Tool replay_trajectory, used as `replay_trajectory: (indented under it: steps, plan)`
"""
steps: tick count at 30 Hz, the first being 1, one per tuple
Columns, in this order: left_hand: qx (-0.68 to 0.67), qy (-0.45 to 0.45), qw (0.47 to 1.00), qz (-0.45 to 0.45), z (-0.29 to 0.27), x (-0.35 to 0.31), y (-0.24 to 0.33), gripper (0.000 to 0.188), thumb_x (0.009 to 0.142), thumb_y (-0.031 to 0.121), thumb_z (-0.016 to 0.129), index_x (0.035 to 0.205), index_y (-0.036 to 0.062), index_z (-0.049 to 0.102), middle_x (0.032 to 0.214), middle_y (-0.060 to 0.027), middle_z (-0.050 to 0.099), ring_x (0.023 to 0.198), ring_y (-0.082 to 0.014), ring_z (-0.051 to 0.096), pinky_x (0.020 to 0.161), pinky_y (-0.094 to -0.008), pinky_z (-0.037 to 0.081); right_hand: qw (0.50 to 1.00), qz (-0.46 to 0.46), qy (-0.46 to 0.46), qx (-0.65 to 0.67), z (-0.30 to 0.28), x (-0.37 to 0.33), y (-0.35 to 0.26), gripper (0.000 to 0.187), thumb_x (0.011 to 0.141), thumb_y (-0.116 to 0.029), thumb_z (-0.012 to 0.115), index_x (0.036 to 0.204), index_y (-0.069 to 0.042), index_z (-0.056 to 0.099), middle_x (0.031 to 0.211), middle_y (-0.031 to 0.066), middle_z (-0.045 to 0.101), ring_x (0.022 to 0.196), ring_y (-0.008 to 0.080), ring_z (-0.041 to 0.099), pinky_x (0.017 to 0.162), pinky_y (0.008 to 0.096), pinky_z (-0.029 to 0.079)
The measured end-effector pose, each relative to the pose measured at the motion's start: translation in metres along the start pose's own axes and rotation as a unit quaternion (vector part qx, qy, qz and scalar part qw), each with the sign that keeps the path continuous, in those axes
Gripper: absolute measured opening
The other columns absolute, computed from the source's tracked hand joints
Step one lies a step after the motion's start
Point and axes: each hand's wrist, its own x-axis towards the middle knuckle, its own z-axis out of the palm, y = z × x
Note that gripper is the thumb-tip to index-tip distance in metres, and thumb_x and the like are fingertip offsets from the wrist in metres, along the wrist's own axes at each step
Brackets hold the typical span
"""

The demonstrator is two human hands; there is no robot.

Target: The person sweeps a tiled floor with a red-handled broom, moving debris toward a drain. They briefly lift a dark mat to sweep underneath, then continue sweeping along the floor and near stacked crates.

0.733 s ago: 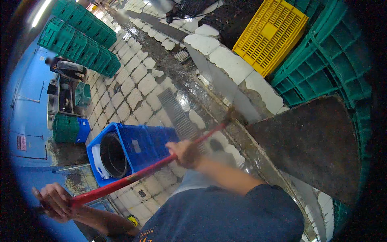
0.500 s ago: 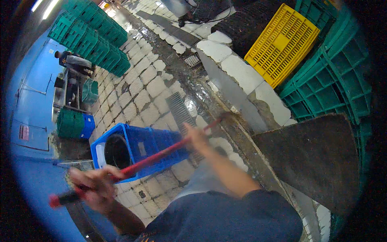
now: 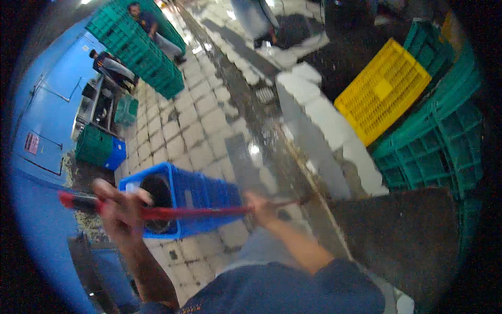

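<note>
A long red pole [image 3: 196,212] with a black section near its end lies across my front, smeared by motion. My left hand [image 3: 121,209] is wrapped round it near that end, and my right hand [image 3: 260,208] closes round it further along. Past the right hand the pole runs down toward the wet floor channel [image 3: 272,138]. Its far end is too blurred to tell what tool it is. Behind the pole stands a blue plastic crate [image 3: 209,194], with a dark round tub [image 3: 157,198] inside its near end.
At right, a yellow slatted crate [image 3: 383,90] leans near green crates [image 3: 434,141], above a dark flat board [image 3: 400,230]. Tall green crate stacks [image 3: 141,49] stand far left, with one person [image 3: 149,26] beside them and another [image 3: 111,68] by a metal counter.
The pole has swung flatter, its near end and my left hand rising while its far end drops. My view has shifted, and a person now shows by the green stacks.
</note>
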Motion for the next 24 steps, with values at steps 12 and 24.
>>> replay_trajectory:
  steps: [12,24]
  plan:
    - [0.088,-0.521,0.847,0.059,0.046,-0.017,0.023,0.036,0.101,0.022,0.059,0.074,-0.0007,0.065,0.057,-0.0095,0.054,0.045,-0.0223,0.048,0.084,-0.0633,0.053,0.983,-0.096,0.134,0.078,-0.004,0.118,0.006,0.028,0.086,-0.017,0.068,0.111,-0.004,0.066,0.096,0.0152,0.068,0.091,0.0351,0.063,0.082,0.0442,0.049]
    - [-0.103,0.007,0.994,0.023,-0.038,0.013,0.026,0.014,0.108,0.014,0.042,0.107,0.0057,0.053,0.053,0.0028,0.03,0.044,-0.0088,0.03,0.045,-0.0277,0.033,0.984,0.008,-0.005,0.178,-0.006,-0.048,-0.042,0.015,0.086,-0.021,0.061,0.089,-0.007,0.065,0.077,0.0142,0.068,0.073,0.036,0.065,0.071,0.0495,0.049]
